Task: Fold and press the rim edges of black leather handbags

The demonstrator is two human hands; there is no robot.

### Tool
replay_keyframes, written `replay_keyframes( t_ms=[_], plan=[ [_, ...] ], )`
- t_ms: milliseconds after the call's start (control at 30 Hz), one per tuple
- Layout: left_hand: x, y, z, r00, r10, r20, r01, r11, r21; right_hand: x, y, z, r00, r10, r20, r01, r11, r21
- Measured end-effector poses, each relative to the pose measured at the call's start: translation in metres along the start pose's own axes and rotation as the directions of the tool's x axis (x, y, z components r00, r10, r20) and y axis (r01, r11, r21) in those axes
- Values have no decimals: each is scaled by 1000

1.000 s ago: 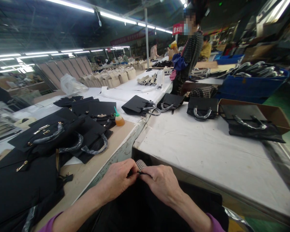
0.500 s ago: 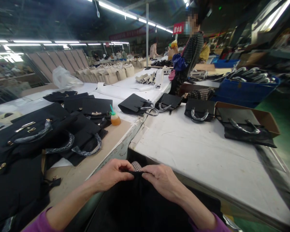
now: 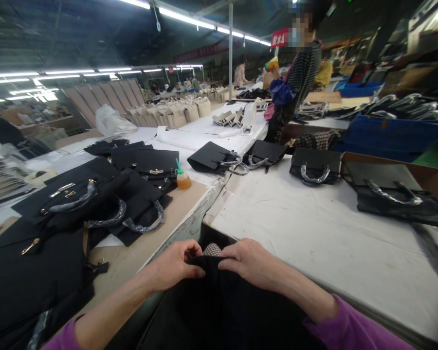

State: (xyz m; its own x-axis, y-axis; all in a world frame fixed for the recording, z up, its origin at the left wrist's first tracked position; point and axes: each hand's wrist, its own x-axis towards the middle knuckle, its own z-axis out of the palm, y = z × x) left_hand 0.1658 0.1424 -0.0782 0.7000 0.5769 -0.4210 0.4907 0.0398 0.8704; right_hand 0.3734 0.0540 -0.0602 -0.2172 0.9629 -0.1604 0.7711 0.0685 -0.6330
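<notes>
Black cloth (image 3: 219, 301) lies at the front of the wearer, below the gap where two desks meet, its upper edge pinched by both hands. The left hand (image 3: 175, 265) grips that edge with its thumb on the near face; the right hand (image 3: 250, 265) is clamped on it just beside, thumb and fingers closed. Compared with a second ago, when the fingertips almost met, the hands now stand slightly apart, baring a short stretch of edge. This edge runs left to right and faces away from the wearer, while the cloth spreads down towards the body (its lower end leaves the view, so I cannot tell its long axis). Checked cloth (image 3: 212, 249) shows just behind the edge. To the left, a brown-topped desk (image 3: 122, 255) carries heaped black bags (image 3: 135, 197) and an orange bottle (image 3: 183, 181) with a green nozzle. To the right is a white-covered desk (image 3: 295, 233), with more bags (image 3: 316, 163) near its far side. Beyond stand a person in a striped top (image 3: 301, 73) and a blue bin (image 3: 390, 133)
</notes>
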Motion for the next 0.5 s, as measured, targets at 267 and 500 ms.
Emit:
replay_keyframes(
  t_ms=[267,500],
  plan=[
    [-12,19,5,996,49,75,-48,999,-5,-17,0,-8,994,-108,-20,109,987,120],
    [-8,11,6,999,20,32,-25,985,171,-24,-2,-2,992,-124,0,124,991,59]
  ],
)
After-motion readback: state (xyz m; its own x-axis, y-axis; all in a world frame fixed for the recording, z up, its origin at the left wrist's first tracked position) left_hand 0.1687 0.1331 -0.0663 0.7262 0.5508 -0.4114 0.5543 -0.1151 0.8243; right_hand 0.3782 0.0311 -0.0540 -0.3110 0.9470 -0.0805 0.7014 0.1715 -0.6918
